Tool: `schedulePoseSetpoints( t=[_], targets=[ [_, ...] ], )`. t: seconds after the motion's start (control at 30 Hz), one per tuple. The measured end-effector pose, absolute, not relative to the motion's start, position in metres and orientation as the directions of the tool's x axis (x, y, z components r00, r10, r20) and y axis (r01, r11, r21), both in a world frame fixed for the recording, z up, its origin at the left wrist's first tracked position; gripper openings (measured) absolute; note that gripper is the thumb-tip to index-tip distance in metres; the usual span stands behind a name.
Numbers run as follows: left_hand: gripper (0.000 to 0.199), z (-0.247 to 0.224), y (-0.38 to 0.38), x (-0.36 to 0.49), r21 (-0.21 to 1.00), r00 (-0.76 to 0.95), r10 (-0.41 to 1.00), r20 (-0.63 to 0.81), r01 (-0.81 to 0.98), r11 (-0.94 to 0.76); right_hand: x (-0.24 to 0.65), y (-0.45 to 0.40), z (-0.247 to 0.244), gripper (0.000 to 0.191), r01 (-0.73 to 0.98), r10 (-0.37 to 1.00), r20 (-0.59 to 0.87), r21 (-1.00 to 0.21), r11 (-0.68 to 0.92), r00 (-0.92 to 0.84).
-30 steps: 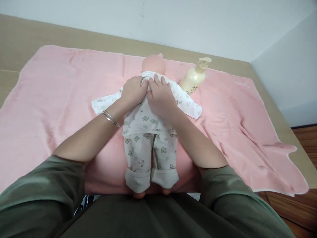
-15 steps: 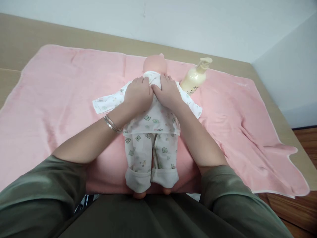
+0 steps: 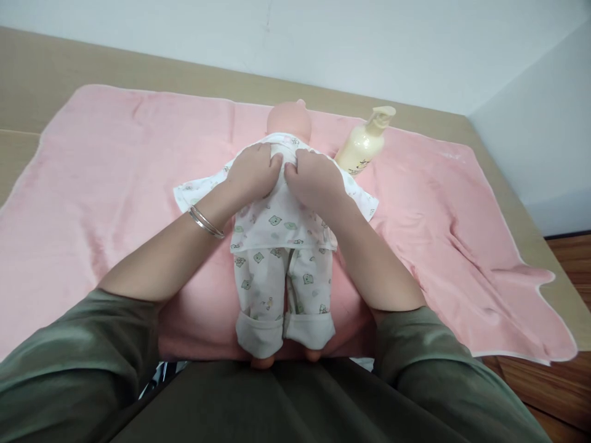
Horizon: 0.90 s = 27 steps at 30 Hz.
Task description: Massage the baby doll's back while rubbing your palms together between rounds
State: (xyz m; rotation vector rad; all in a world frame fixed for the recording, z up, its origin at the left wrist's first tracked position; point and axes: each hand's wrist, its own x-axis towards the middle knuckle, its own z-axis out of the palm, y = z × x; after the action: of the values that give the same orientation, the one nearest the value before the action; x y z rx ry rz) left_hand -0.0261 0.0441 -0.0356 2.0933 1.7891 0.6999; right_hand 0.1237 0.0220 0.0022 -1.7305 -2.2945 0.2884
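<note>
A baby doll lies stretched out with its head away from me and its face out of sight. It wears a white printed shirt and matching trousers with rolled cuffs. On the upper left of the shirt, my left hand is closed, its curled fingers at the cloth below the collar. My right hand is closed likewise on the upper right side, the two thumbs close together at the middle. The cloth wrinkles between them. Both hands' fingertips are partly hidden.
Under the doll a pink blanket covers most of the wooden table. A cream pump bottle stands just right of the doll's shoulder. A white wall rises behind the table.
My fingers, which lay flat on the doll's upper back, have curled in, and the hands have drawn slightly back. More of the collar shows, wrinkled. The doll and the bottle stay put.
</note>
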Motion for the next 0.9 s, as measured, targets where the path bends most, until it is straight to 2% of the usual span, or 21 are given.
schedulePoseSetpoints(
  t=[0.17,0.43,0.5,0.6,0.7,0.8,0.9],
  targets=[
    [0.039,-0.026,0.015,-0.009,0.367,0.215,0.934,0.284,0.876,-0.314,0.132,0.043,-0.009,0.044,0.886,0.966,0.117,-0.385,0.259,-0.232],
    [0.034,-0.014,0.035,-0.026,0.371,0.11,0.989,0.096,0.918,-0.138,0.13,0.013,0.017,0.037,0.902,0.952,0.023,-0.313,0.298,-0.306],
    [0.031,-0.014,0.031,-0.023,0.363,0.105,0.987,0.119,0.921,-0.141,0.131,0.015,0.018,0.038,0.892,0.95,0.011,-0.342,0.296,-0.312],
    [0.028,-0.012,0.014,-0.012,0.309,0.18,0.965,0.19,0.922,-0.233,0.134,0.032,0.006,0.042,0.864,0.952,0.036,-0.41,0.293,-0.305],
    [0.031,-0.008,0.0,-0.004,0.259,0.234,0.948,0.214,0.923,-0.286,0.132,0.051,-0.011,0.055,0.881,0.968,0.084,-0.402,0.249,-0.236],
    [0.031,-0.007,0.006,-0.007,0.276,0.179,0.971,0.161,0.936,-0.218,0.128,0.053,-0.018,0.056,0.897,0.971,0.101,-0.371,0.239,-0.217],
    [0.031,-0.014,0.025,-0.016,0.365,0.121,0.979,0.162,0.915,-0.173,0.123,0.036,-0.012,0.049,0.898,0.952,0.108,-0.315,0.307,-0.288]
  ],
)
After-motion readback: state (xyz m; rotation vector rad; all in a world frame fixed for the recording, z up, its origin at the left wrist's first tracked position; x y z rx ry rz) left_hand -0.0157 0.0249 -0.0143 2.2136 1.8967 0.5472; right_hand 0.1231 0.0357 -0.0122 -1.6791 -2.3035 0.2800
